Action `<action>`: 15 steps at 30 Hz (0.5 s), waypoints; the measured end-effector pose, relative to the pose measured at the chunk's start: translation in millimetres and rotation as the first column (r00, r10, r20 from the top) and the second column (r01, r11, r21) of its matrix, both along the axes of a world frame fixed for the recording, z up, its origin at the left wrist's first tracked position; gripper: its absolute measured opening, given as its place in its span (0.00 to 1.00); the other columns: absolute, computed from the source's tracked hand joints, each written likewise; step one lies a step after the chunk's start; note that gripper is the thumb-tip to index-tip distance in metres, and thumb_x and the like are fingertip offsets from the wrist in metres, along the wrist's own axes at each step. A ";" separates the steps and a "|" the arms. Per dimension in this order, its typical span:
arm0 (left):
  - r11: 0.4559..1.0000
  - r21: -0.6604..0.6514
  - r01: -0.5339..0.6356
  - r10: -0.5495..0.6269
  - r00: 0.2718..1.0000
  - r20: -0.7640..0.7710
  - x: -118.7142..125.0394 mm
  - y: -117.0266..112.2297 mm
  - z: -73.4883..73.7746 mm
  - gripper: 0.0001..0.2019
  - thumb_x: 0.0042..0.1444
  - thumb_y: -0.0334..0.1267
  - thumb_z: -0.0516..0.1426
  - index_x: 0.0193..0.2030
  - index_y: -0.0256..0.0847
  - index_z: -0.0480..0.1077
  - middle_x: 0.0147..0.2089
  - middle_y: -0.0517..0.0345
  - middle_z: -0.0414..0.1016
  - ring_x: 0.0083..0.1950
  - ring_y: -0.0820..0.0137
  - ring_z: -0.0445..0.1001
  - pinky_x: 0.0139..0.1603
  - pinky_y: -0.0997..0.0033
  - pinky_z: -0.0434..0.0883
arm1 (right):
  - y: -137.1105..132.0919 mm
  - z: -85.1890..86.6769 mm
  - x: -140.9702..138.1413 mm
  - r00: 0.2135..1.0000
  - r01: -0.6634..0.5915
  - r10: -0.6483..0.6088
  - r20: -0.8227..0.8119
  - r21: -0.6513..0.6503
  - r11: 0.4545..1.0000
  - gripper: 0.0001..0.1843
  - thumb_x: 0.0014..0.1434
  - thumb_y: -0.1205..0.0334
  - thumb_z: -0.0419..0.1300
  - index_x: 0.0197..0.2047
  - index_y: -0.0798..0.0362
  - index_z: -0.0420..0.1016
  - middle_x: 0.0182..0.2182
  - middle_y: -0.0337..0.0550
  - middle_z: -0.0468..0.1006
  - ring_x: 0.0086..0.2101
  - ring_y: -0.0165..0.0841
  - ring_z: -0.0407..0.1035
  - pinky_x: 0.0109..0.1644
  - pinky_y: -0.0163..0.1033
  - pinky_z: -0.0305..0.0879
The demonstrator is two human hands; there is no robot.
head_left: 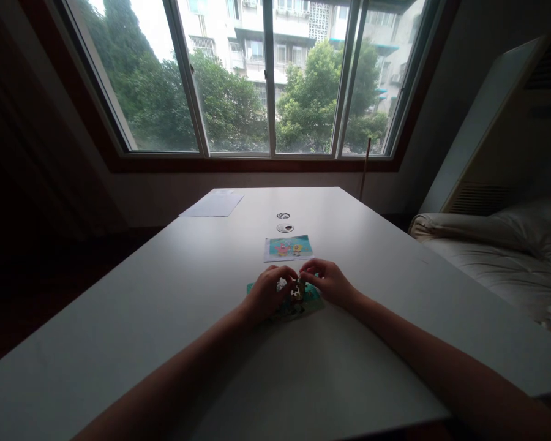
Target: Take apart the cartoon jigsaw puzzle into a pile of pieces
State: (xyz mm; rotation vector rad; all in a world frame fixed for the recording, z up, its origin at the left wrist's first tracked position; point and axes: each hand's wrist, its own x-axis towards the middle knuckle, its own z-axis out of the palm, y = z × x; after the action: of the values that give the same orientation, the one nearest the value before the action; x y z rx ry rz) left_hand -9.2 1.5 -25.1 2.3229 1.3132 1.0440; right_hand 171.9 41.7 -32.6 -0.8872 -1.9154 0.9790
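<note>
Both my hands rest on a small teal jigsaw puzzle (313, 301) in the middle of the white table (165, 294). My left hand (267, 294) has its fingers curled over the puzzle's left part. My right hand (329, 283) pinches a small puzzle piece (298, 286) between the two hands. Much of the puzzle is hidden under my hands. Just beyond it lies a cartoon picture card (288, 247), flat on the table.
Two small round lids or discs (284, 228) lie beyond the card. A sheet of paper (212, 204) lies at the table's far left. A bed with pale bedding (500, 245) stands to the right. A wide window (266, 73) faces trees and buildings.
</note>
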 end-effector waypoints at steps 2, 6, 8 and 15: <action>1.000 0.008 -0.015 0.015 1.000 0.003 -0.1 -0.3 0.5 0.05 0.52 0.31 0.53 0.36 0.41 0.68 0.33 0.58 0.72 0.37 0.69 0.69 0.38 0.71 0.66 | 1.7 -3.6 0.2 1.000 0.005 -0.006 -0.026 -0.043 0.999 0.12 0.50 0.55 0.58 0.33 0.57 0.71 0.24 0.41 0.75 0.24 0.28 0.67 0.27 0.31 0.61; 0.997 0.020 -0.077 0.077 0.997 0.008 -1.3 0.7 0.3 0.07 0.52 0.32 0.53 0.38 0.41 0.67 0.33 0.58 0.71 0.37 0.68 0.69 0.39 0.70 0.66 | 4.0 -8.8 1.0 0.998 0.041 -0.046 -0.046 -0.104 0.994 0.13 0.50 0.55 0.58 0.33 0.57 0.70 0.22 0.40 0.74 0.22 0.27 0.66 0.26 0.31 0.61; 0.995 0.046 -0.085 0.084 0.996 0.014 -2.0 1.6 -0.1 0.08 0.52 0.31 0.52 0.40 0.41 0.67 0.36 0.57 0.71 0.40 0.68 0.68 0.42 0.68 0.66 | 3.9 -8.6 1.4 0.998 0.039 -0.045 -0.052 -0.111 0.993 0.13 0.50 0.55 0.58 0.33 0.57 0.69 0.23 0.41 0.74 0.23 0.28 0.66 0.26 0.31 0.61; 0.999 0.040 -0.011 0.013 0.998 -0.055 -0.8 -1.0 -3.5 0.07 0.50 0.38 0.57 0.36 0.41 0.72 0.36 0.55 0.72 0.42 0.65 0.67 0.44 0.67 0.65 | -2.1 2.3 -4.5 0.999 0.030 -0.026 -0.048 0.086 0.996 0.11 0.49 0.56 0.60 0.30 0.55 0.72 0.26 0.40 0.73 0.25 0.26 0.64 0.27 0.31 0.57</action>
State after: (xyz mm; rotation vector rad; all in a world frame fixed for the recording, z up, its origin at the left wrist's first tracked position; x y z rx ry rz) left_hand -10.0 0.5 -28.5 2.3920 1.3397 1.0257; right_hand 167.4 39.7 -30.3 -0.8319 -1.8866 0.8860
